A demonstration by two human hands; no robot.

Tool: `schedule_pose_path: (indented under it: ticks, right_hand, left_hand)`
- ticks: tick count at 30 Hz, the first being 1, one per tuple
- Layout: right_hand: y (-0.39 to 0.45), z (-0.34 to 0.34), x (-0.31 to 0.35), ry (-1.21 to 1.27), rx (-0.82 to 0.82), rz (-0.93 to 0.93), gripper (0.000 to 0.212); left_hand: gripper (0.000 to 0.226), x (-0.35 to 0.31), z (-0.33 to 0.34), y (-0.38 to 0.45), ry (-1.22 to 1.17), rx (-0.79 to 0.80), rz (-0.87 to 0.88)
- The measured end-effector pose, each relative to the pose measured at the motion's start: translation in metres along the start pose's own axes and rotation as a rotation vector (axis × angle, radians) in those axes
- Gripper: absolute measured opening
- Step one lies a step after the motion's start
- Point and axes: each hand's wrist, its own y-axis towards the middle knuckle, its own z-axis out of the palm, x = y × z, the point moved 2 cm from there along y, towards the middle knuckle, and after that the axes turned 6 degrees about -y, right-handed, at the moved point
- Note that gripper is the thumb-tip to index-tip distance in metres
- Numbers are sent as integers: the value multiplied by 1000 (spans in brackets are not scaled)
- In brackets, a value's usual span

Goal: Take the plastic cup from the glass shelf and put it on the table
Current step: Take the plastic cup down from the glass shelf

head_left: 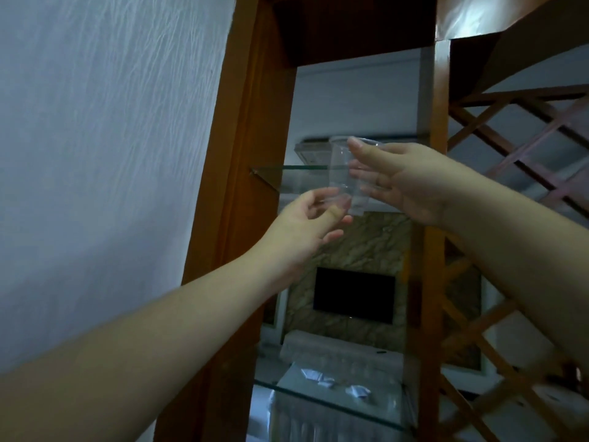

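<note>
Both bare forearms rise from the bottom corners toward the middle of the frame. The left hand [306,224] comes up from seven o'clock, fingers curled loosely, thumb and fingertips narrowed around the base of the clear plastic cup [345,175]. The right hand [401,183] reaches in from three o'clock, palm open and fingers spread fairly wide along the cup's right side, the index fingertip laid at the rim. Whether either hand truly pinches the cup I cannot tell; the outline is blurred.

The cup itself is see-through thin plastic, a tapered round shape, wider at the rim. It stands close to upright, mouth at twelve o'clock, base at six, long axis vertical with a slight lean. It sits dead centre, at the front edge of the upper glass shelf [287,173], its base below the level of the pane. No lettering shows on it.

The shelf is a clear pane with a greenish edge, set in a glossy orange-brown wooden frame [242,154]. At nine o'clock runs a textured white wall [111,138]. At three o'clock stands a diagonal wooden lattice [522,148]. Lower, at six o'clock, a second glass shelf [318,406] shows. Farthest back hangs a black television [353,295] on a marbled stone panel [366,244].
</note>
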Motion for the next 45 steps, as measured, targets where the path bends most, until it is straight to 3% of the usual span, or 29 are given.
schedule_pose_path:
  ticks: [7,11,17,24,29,32,45]
  right_hand:
    - [-50,-25,-5,-31,-116,45,83]
    - [-81,-50,-7,-63,-137,71,86]
    - [-154,-91,-2,-108,-206,123,77]
    - [-268,-171,-3,-198,-311,222,92]
    - [-347,-236,-2,-254,-427,295,91]
    - [-384,-267,3,-290,-466,337,95]
    - [-519,-353,33,-584,-709,442,75]
  left_hand:
    - [52,3,54,-23,-132,18,-25]
    - [50,3,88,-37,-238,52,-53]
    - [64,-2,155,-67,-342,140,-105]
    - [41,-9,276,-114,-465,282,-207]
    - [53,-20,379,-149,-579,353,-247]
    - [49,-24,429,-164,-671,403,-269]
    - [53,-34,598,-199,-999,839,-382]
